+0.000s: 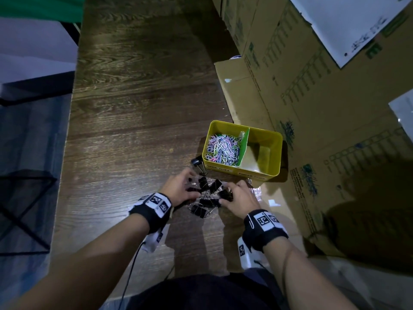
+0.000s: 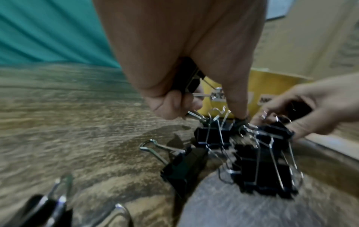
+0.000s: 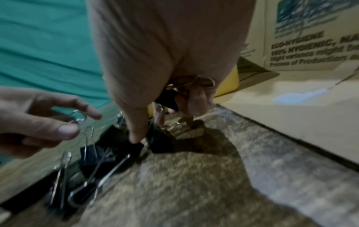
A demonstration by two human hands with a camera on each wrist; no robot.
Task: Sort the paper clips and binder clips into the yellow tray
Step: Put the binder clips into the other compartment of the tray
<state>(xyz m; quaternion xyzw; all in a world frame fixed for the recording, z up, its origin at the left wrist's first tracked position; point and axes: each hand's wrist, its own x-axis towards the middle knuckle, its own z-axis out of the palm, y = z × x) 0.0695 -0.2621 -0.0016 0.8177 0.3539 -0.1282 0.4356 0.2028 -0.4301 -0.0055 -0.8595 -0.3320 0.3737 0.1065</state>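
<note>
Crowding table edge: cardboard boxes (image 1: 290, 90) right beside yellow tray (image 1: 276, 153).

- The tray (image 1: 242, 173) sits on the table (image 1: 138, 104) near its right edge, with cardboard boxes (image 1: 312, 90) behind it and to its right.
- A divider (image 1: 244, 145) splits the tray — paper clips (image 1: 222, 148) lie in the left compartment.
- One binder clip (image 1: 197, 163) lies just beside the tray's left front corner.
- A heap of binder clips (image 1: 206, 201) lies in front of the tray, between the left hand (image 1: 181, 189) and the right hand (image 1: 240, 199).
</note>
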